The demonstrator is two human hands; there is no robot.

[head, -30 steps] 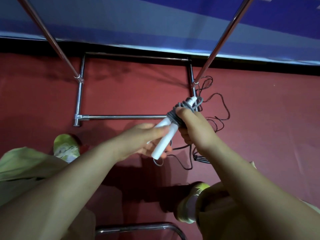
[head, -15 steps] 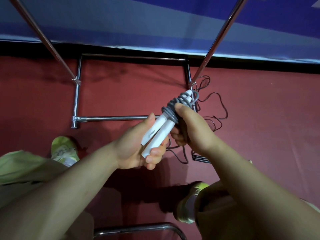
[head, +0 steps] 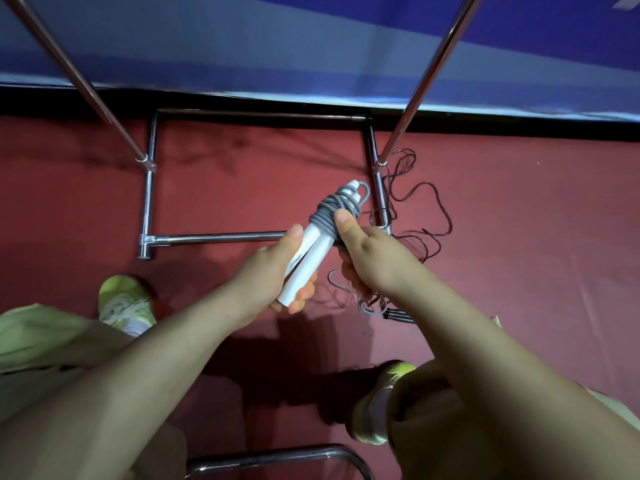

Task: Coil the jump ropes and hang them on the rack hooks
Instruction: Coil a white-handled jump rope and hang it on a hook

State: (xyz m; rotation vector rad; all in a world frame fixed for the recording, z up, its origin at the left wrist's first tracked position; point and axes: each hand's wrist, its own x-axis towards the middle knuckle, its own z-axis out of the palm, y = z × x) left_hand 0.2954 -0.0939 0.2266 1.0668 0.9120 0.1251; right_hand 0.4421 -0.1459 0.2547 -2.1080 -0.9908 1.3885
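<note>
Single head-worn wide-angle view, looking steeply down, close over hands, rack base (head: 214,238) and floor (head: 519,271) beyond.

A sports hall or gym, by the look of it: red mat floor (head: 242,188), blue padded wall (head: 277,46), chrome rack (head: 149,199), loose jump ropes (head: 426,216).

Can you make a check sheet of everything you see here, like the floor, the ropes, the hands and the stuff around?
Surface: red floor.
Job's things: white handles side by side, grey rope wound round their top; a loose end hangs below. Rack base on floor; hooks not seen.
Clutter: dark rope tangled loose by the rack's right foot.
Hands: left hand grips the handles; right hand pinches the wound rope.
Cables: nothing seen.
Surroundings: blue wall behind; green shoes; chrome tube near the feet.
</note>
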